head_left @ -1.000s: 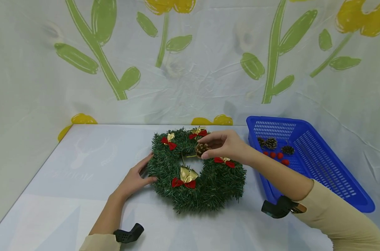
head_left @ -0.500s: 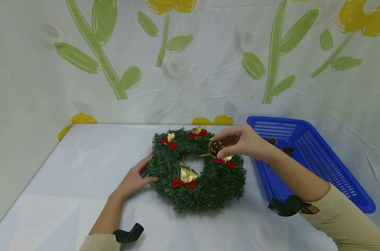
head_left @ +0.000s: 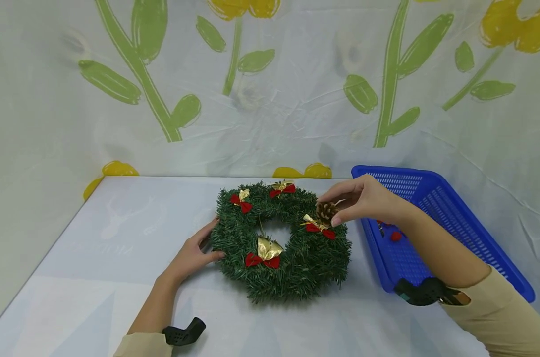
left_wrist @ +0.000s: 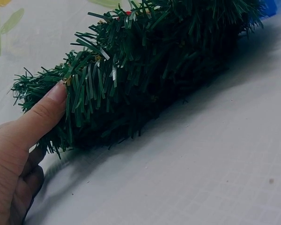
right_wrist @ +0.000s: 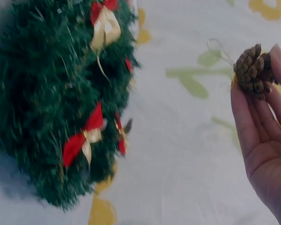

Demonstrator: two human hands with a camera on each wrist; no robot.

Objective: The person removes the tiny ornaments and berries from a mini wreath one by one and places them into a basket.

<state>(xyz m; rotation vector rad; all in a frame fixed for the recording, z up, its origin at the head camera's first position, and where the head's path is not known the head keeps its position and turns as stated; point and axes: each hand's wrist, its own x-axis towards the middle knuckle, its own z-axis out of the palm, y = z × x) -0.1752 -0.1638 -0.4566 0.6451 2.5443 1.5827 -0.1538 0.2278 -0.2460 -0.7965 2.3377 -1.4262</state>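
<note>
A green wreath (head_left: 305,267) lies on the table, bearing red-and-gold bows (head_left: 264,253). At its left edge my left hand (head_left: 197,250) grips it; in the left wrist view the thumb (left_wrist: 47,110) presses the needles while the other fingers curl below, partly hidden. Between thumb and fingertips my right hand (head_left: 370,201) pinches a brown pine cone (head_left: 326,212) above the wreath's right side, near the right bow (head_left: 319,226). The right wrist view shows the cone (right_wrist: 253,70) held apart from the wreath, with a thin wire loop (right_wrist: 215,47) sticking out of it.
A blue perforated basket (head_left: 479,248) stands on the right, partly behind my right forearm, with red berries (head_left: 396,236) visible inside. The white table (head_left: 96,248) meets a flower-printed cloth wall (head_left: 288,124) at the back.
My right hand has carried the pine cone to the right, from over the wreath's centre to above its right side. The left hand and the wreath have stayed in place.
</note>
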